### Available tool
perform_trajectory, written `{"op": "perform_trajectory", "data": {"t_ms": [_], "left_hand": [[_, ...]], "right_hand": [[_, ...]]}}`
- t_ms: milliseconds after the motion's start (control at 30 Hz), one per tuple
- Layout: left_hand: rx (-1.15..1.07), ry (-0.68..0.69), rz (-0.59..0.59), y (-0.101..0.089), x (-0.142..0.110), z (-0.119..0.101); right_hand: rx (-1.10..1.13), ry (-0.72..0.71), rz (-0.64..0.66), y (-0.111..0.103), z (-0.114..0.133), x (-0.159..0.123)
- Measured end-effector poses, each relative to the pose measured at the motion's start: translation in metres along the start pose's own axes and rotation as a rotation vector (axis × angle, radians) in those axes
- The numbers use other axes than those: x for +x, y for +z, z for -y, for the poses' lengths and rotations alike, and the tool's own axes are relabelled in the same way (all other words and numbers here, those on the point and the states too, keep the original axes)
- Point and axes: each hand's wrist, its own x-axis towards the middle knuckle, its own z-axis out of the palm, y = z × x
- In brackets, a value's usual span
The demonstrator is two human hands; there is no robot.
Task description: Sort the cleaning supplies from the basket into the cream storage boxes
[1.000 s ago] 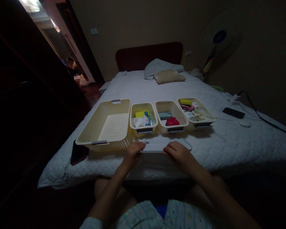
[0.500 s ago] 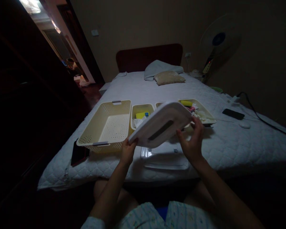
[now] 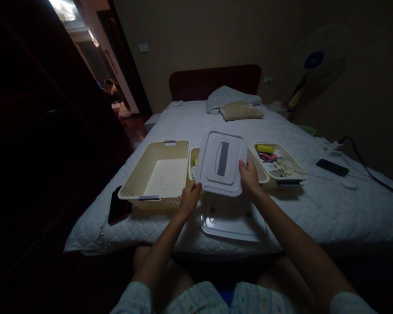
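Observation:
Both my hands hold up a white box lid [image 3: 220, 162] with a grey handle strip, tilted toward me above the bed. My left hand [image 3: 190, 198] grips its near left corner, and my right hand [image 3: 249, 174] grips its right edge. Below the lid an open clear plastic box [image 3: 232, 220] lies on the white quilt [image 3: 330, 205] at the bed's near edge. The lid hides most of two small cream trays behind it.
A large empty cream basket [image 3: 157, 174] stands to the left, a small tray [image 3: 281, 163] with yellow and pink items to the right. A dark phone [image 3: 118, 209] lies at the bed's left edge, another phone [image 3: 336, 167] right. Pillows [image 3: 236, 107] and a fan [image 3: 314, 65] stand behind.
The lid came off the clear box, rose, and turned from a slanted sideways pose to lengthwise in front of the small trays. The view shifted slightly right.

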Motion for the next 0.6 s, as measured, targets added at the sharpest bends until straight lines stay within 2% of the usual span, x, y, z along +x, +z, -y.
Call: {"op": "perform_trajectory", "data": {"t_ms": [67,133,300,433,533,600], "left_hand": [[0.194,0.139,0.072,-0.004,0.003,0.001],[0.311,0.224,0.094,-0.005,0.005,0.002],[0.472,0.316,0.008,-0.010,0.009,0.008],[0.484,0.278,-0.043,-0.013,0.011,0.018],[0.413,0.177,-0.083,-0.013,0.015,0.027],[0.295,0.094,-0.048,-0.013,0.020,0.033]], "right_hand": [[-0.021,-0.001,-0.018,0.001,-0.001,0.013],[-0.034,0.016,-0.019,0.003,-0.007,0.024],[0.007,0.135,0.000,0.020,-0.026,0.035],[0.036,0.198,0.059,0.034,-0.030,0.037],[-0.026,0.172,0.084,0.044,-0.031,0.041],[-0.132,0.117,0.108,0.050,-0.032,0.044]]}}
